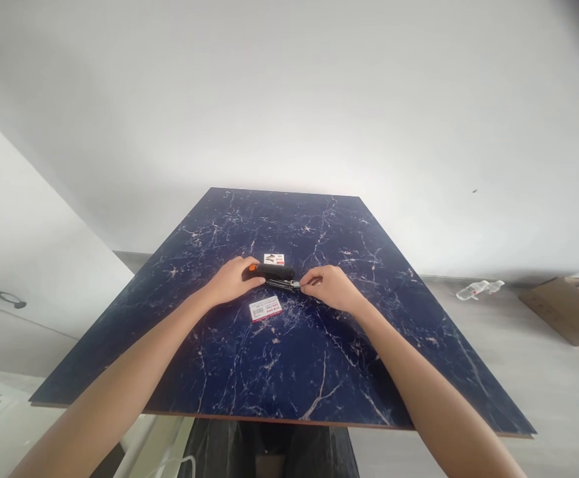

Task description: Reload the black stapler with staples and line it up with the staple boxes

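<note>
Blk stapler [276, 271] w/ orange trim is being held on or just above blue marbled tabletop [279, 378]; L hand [234, 280] is gripping its rear, fingers clamped round; R hand [328, 287] is pinching silver metal piece [296, 285] at its front, thumb + index together; white/red barcoded box [266, 309] is lying on stapler's near side, sm. printed pack [274, 259] on far side

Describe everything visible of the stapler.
The stapler is black, apparently plastic, with an orange patch near its left end. Its top arm is raised off a metallic-looking rail. It extends crosswise over the blue marbled tabletop; contact is unclear. The left hand grips its left end; the right hand pinches at the rail's right end.
</note>
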`<state>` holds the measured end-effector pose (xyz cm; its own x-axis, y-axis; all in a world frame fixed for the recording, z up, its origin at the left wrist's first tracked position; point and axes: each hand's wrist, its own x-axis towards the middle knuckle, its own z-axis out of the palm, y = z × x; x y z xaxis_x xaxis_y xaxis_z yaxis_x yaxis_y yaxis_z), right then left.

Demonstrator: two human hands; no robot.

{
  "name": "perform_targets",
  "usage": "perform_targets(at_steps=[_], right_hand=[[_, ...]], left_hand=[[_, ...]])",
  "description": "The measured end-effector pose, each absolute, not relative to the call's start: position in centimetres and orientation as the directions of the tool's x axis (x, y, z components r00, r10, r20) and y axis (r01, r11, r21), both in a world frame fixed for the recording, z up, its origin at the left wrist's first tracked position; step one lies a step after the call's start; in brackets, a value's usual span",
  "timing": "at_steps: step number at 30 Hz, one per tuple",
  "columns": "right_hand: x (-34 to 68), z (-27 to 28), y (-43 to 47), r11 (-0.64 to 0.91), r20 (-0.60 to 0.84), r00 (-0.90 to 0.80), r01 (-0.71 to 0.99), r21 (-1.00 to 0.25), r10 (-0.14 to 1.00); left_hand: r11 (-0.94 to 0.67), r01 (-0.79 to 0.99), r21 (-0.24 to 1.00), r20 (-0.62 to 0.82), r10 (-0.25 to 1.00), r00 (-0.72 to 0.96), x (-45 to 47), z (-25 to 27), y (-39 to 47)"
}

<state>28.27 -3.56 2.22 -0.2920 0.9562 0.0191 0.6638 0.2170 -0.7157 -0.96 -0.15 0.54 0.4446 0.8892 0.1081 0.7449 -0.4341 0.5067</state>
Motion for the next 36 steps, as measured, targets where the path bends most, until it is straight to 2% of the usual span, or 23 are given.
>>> perform_targets(at_steps=[4, 12, 23, 31, 36], right_hand=[[28.0, 2.2, -3.8, 0.228, 0.052, -0.268, 0.684, -0.693, 0.962], [28.1, 1.8, -3.6, 0.142, -0.011, -0.226, 0.649, -0.747, 0.974], [27.5, 1.9, -4.0, 0.112, -0.016, -0.185, 0.659, -0.744, 0.983], [26.3, 1.9, -4.8, 0.25, 0.161, -0.191, 0.79, -0.56, 0.968], [26.6, 2.2, -4.8, 0.303, 0.171, -0.253, 0.859, -0.413, 0.952]], left_hand=[[-0.429, 0.749, 0.505, 0.099, 0.891, 0.444, -0.9, 0.6, -0.2], [-0.423, 0.755, 0.501, 0.09, 0.893, 0.441, -0.9, 0.7, -0.2], [-0.437, 0.748, 0.499, 0.099, 0.886, 0.452, -1.0, 0.5, -0.1], [-0.446, 0.755, 0.481, 0.108, 0.885, 0.453, -1.0, 0.3, -0.1], [-0.432, 0.766, 0.477, 0.096, 0.891, 0.443, -1.0, 0.4, -0.2]])
